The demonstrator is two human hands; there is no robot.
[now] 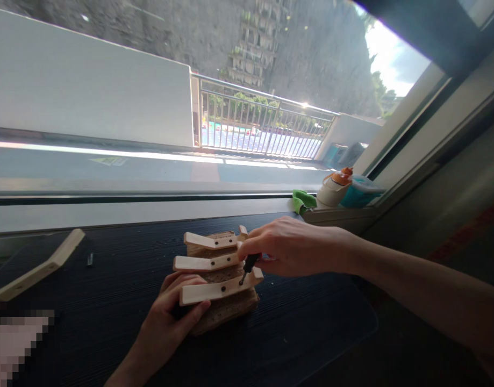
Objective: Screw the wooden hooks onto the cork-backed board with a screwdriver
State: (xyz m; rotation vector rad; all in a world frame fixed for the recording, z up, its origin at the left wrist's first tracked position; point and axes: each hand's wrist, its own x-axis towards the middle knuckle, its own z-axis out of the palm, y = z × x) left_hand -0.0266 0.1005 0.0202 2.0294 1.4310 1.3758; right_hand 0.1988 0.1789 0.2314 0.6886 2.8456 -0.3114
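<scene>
In the head view, my right hand (pixel 287 247) is closed around a small screwdriver (pixel 250 262). Its tip rests on a dark screw in the nearest pale angled wooden strip (pixel 202 293). My left hand (pixel 172 312) grips the left end of that strip, thumb in front and fingers behind. Two similar strips, a middle one (pixel 196 263) and a far one (pixel 202 240), lie behind it, each with two dark screws showing. All three cross over rough brown wood pieces (pixel 230 313). My right hand hides part of the strips' right ends.
A loose angled wooden strip (pixel 43 273) and a small metal piece (pixel 90 259) lie left on the black table (pixel 121 279). On the sill stand a green cloth (pixel 303 201), a white bottle with orange top (pixel 332 191) and a teal container (pixel 359 192). A window runs behind.
</scene>
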